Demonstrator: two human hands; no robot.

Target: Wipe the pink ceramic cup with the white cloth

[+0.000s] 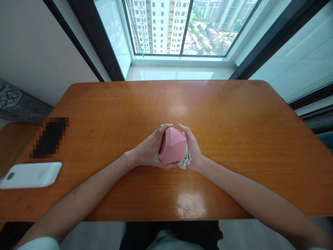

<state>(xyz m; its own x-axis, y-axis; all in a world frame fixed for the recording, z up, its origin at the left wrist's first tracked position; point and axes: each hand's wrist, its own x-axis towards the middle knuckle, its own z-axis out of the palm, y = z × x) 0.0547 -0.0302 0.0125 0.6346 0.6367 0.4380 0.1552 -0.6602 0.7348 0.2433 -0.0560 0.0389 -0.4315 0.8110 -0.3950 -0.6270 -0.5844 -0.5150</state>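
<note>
Clasping a pink faceted cup (pixel 173 146) between both palms, the person holds it low over the middle of the wooden table (pixel 234 139). The left hand (pixel 149 149) curls round the cup's near side, fingers pressed against its wall. The right hand (pixel 192 147) closes in from the other side with a pale cloth (pixel 185 160) bunched between palm and cup, a fold of it hanging out below. I cannot tell whether the cup touches the tabletop or is lifted just clear of it.

By my reading this is the wiping of the cup, with the cloth against its outside. The next move calls for the left hand to keep a steady hold while cup or cloth is turned to a fresh face; the angled facets could let it slip.

On the table's left edge lies a white flat device (pixel 31 174), with a blurred dark thing (pixel 49 137) just behind it, both well apart from the hands. The varnished top shows glare. Beyond it a large window (pixel 179 27) looks down on tall apartment blocks.
</note>
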